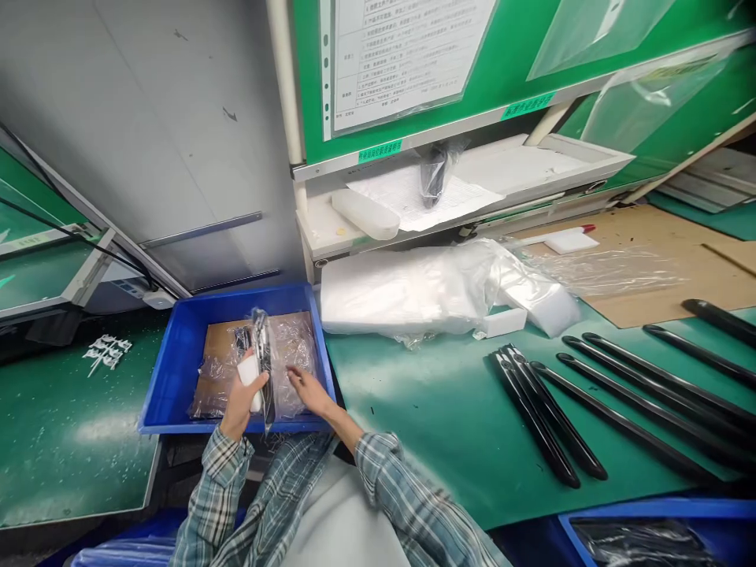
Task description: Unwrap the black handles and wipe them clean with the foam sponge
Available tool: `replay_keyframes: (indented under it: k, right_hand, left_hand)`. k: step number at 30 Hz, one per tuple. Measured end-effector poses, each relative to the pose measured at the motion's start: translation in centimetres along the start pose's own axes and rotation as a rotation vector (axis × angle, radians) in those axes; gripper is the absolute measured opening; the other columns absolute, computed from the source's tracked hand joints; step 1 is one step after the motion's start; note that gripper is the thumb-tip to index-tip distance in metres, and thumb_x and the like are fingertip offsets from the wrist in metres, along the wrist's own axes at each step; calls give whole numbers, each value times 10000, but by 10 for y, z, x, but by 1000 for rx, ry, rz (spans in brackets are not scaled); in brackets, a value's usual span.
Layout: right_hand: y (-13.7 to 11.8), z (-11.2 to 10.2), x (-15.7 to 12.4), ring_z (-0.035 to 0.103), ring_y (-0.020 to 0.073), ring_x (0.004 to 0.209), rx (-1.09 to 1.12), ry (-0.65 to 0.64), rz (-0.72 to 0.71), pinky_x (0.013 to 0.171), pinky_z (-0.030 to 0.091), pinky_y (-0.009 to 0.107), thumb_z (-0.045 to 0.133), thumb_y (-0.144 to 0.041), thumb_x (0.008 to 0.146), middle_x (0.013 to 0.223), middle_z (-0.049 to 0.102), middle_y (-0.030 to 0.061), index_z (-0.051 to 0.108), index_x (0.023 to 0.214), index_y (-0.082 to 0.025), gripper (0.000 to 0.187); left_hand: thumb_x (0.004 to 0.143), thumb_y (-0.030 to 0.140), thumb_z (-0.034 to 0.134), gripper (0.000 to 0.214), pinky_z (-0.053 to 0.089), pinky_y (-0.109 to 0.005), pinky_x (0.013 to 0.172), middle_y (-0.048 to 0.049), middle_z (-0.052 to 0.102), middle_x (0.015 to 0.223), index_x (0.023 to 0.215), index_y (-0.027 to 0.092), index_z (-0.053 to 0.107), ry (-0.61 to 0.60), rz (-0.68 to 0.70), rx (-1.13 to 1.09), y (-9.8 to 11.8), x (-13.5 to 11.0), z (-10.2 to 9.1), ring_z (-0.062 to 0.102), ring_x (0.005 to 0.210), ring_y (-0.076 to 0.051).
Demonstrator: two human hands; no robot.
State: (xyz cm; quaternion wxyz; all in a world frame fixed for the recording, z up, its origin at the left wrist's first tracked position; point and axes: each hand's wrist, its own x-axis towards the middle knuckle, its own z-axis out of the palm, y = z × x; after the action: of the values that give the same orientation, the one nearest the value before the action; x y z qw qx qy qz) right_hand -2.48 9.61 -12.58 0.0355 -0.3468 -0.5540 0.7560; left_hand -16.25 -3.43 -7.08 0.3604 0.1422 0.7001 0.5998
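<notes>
My left hand (239, 402) is closed around a white foam block (249, 374) and a clear-bagged black part (267, 370), which it holds upright above the blue bin. To the right of that bag is my right hand (308, 390), fingers loosely apart and pointing at the clear plastic; I see nothing held in it. Below both hands, the blue bin (154, 378) contains cardboard and several parts wrapped in clear plastic (294, 346). My hands cover part of what lies inside.
Several glossy black strips (535, 417) lie on the green bench (407, 394) at right. Behind them are plastic-wrapped white foam (402, 291) and a cardboard sheet (655, 272). A white shelf (322, 236) overhangs the back. Another blue bin (661, 508) sits at lower right.
</notes>
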Motion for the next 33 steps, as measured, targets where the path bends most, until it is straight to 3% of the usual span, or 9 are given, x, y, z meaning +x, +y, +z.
replay_keyframes:
  k: [4,7,9,13,20,22,25,29,33]
  right_hand:
    - [-12,-22,-7,772,311,1142,448,153,-75,1008,634,516,369,-809,1076,1162,808,146,724,1298,-209,731]
    - [-22,-45,-13,787,300,959,705,295,-150,878,675,471,634,-891,907,907,790,89,743,1083,-228,694]
    - [-27,-63,-19,766,252,889,826,415,-213,853,677,408,805,-843,804,820,739,28,705,990,-254,626]
    - [-32,-83,-38,720,191,824,932,573,-299,844,658,329,874,-804,765,790,678,-23,652,925,-275,595]
    - [-15,-44,-96,742,286,1066,784,389,-215,1062,564,431,941,-668,785,988,803,58,785,978,-215,516]
    - [-10,-53,-113,747,310,1067,740,271,-180,1081,548,471,1010,-586,728,1019,821,75,813,960,-201,491]
    - [-10,-88,-129,771,375,1051,736,138,-152,1038,575,556,1091,-545,579,1061,837,129,836,1008,-183,617]
    - [-20,-127,-124,732,357,1271,833,254,-254,1167,516,560,783,-883,788,1277,820,138,810,1209,-245,765]
    - [-31,-133,-108,793,316,1122,894,422,-330,1203,504,527,852,-744,818,1090,864,111,809,1101,-232,586]
  left_hand:
    - [763,507,996,975,431,-566,1310,-158,649,1604,1602,215,596,-222,-8,75,-8,-27,27,599,1506,-405]
    - [771,500,993,951,311,-537,1384,-129,594,1669,1599,233,607,-384,-9,126,-12,-42,51,499,1595,-387]
    - [795,544,969,992,354,-542,1360,-141,612,1648,1642,228,559,-484,-39,140,-12,-51,61,544,1558,-392]
    - [847,589,916,1016,358,-519,1359,-125,538,1717,1699,250,479,-628,-88,188,-11,-62,68,511,1584,-393]
    - [943,548,827,842,270,-514,1405,-137,488,1755,1661,224,529,-615,61,287,-7,-55,80,393,1668,-371]
    - [940,567,822,817,293,-533,1395,-143,516,1734,1636,227,561,-626,56,297,-3,-54,80,430,1645,-383]
    - [925,599,826,823,358,-542,1362,-136,548,1710,1624,240,579,-680,21,290,4,-56,77,479,1607,-404]
    - [917,604,835,822,384,-520,1341,-118,568,1696,1621,256,592,-786,-5,323,8,-60,79,489,1591,-411]
    - [894,636,851,918,370,-513,1337,-114,543,1710,1669,261,531,-928,-68,341,13,-58,87,507,1566,-407]
